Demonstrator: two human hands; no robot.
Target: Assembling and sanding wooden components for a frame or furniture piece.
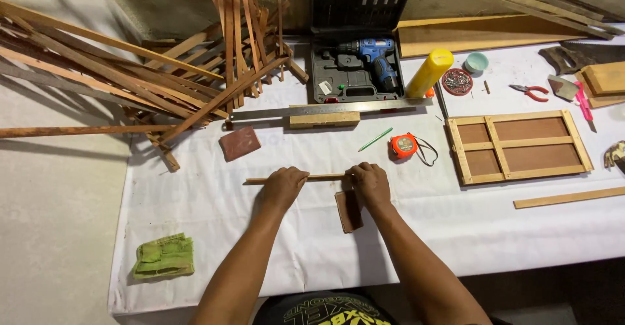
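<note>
Hands hold a thin, narrow brown wooden strip [296, 179] lying flat on the white-covered worktop [456, 234]: the left hand [281, 187] is curled over its middle, the right hand [368, 182] closed on its right end, above a brown rectangular sandpaper sheet [349, 211]. The strip looks light, fairly stiff yet likely snappable, so gripping near both ends suits it. An orange tape measure [404, 145] sits near.

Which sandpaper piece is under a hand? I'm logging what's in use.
The sandpaper piece lying partly beneath the right hand, beside the thin wood strip. The other sandpaper piece lies untouched farther up, near the steel ruler.
</note>
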